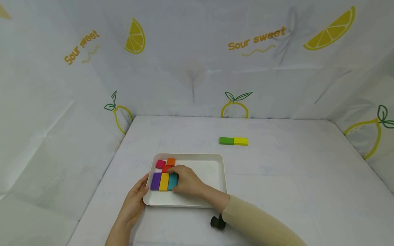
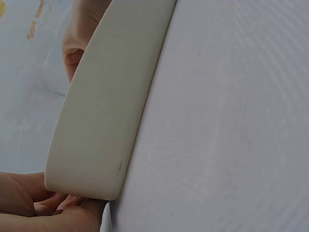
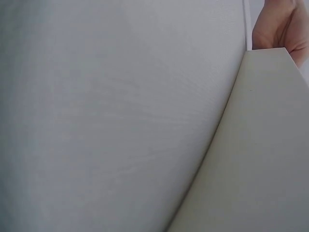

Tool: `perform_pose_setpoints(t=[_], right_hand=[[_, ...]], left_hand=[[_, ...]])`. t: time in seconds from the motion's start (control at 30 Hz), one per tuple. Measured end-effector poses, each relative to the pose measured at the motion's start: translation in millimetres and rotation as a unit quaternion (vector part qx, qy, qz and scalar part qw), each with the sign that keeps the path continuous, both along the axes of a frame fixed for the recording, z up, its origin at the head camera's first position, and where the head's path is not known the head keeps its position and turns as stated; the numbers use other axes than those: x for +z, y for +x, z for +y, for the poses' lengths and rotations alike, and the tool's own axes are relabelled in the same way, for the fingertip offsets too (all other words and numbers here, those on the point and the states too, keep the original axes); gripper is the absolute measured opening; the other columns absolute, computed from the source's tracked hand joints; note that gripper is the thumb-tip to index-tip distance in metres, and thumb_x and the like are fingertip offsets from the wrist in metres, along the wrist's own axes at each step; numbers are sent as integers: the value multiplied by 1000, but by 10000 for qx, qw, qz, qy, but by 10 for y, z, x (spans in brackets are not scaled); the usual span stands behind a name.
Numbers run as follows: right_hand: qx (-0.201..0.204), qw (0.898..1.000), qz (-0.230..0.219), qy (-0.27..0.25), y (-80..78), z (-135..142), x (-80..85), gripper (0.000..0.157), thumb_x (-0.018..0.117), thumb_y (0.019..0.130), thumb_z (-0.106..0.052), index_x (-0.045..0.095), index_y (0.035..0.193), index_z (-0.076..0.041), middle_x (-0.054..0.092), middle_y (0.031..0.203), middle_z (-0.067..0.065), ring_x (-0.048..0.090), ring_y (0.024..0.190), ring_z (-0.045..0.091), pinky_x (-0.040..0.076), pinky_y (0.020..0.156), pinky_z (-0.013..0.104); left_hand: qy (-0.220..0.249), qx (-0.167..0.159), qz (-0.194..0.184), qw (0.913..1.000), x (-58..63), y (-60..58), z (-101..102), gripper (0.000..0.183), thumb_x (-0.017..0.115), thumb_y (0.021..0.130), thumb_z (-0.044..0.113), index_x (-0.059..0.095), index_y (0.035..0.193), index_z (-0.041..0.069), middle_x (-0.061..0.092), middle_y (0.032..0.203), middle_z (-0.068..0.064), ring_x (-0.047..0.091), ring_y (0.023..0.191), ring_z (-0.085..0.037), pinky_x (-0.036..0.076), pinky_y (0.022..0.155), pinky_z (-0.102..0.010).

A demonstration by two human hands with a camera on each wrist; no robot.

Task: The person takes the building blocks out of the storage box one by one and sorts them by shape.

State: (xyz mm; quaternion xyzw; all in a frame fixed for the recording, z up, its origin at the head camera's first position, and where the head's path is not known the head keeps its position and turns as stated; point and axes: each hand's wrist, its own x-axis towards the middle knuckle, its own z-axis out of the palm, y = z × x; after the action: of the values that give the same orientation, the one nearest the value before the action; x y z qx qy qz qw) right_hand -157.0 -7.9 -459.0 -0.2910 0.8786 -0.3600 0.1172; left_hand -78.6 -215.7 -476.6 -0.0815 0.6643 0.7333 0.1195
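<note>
A white tray (image 1: 197, 205) sits on the table, its outer wall (image 2: 101, 106) filling much of the left wrist view. Along its left side my left hand (image 1: 135, 198) grips the wall, thumb over the rim and fingers outside. Inside, purple (image 1: 155, 181), yellow-orange (image 1: 164, 181) and teal (image 1: 172, 181) rectangular blocks stand side by side. My right hand (image 1: 188, 181) reaches in over the front and pinches the teal block at its far and near ends, partly covering it. Behind them lie a red block (image 1: 166, 168), a pink block (image 1: 160, 164) and an orange block (image 1: 171, 161).
Beyond the tray, toward the back, a green block (image 1: 226, 140) and a bright yellow block (image 1: 241, 141) lie end to end. A small black object (image 1: 218, 222) shows beside the right sleeve. White printed sheets (image 1: 191, 78) stand behind and beside the table.
</note>
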Motion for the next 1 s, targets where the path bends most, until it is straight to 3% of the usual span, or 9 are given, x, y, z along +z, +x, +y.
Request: perform_pose_setpoints(t=[0.27,0.57,1.0], right_hand=[[-117,9994,-176,-285,5,16,10,61,82,74,-7,62,131,-8,65,130,4,59,116,19,50,107,35],[-197,9982,-65,-556,7,35,80,60,82,76,-8,61,133,-7,65,128,5,59,115,20,53,104,34],[-1188,9836,-90,-1351,-162,417,364,62,80,80,-8,57,137,-10,61,136,7,56,125,28,48,109,49]], left_hand=[[54,-26,63,10000,-11,-12,3,55,35,108,17,14,159,11,10,169,-9,13,155,-26,40,96,-1],[82,39,-3,10000,-37,-20,-10,54,34,108,14,17,158,12,11,168,-8,13,155,-24,40,96,-1],[-16,37,-23,10000,-24,-8,-1,55,36,108,16,16,159,12,11,169,-6,11,156,-24,38,98,-1]])
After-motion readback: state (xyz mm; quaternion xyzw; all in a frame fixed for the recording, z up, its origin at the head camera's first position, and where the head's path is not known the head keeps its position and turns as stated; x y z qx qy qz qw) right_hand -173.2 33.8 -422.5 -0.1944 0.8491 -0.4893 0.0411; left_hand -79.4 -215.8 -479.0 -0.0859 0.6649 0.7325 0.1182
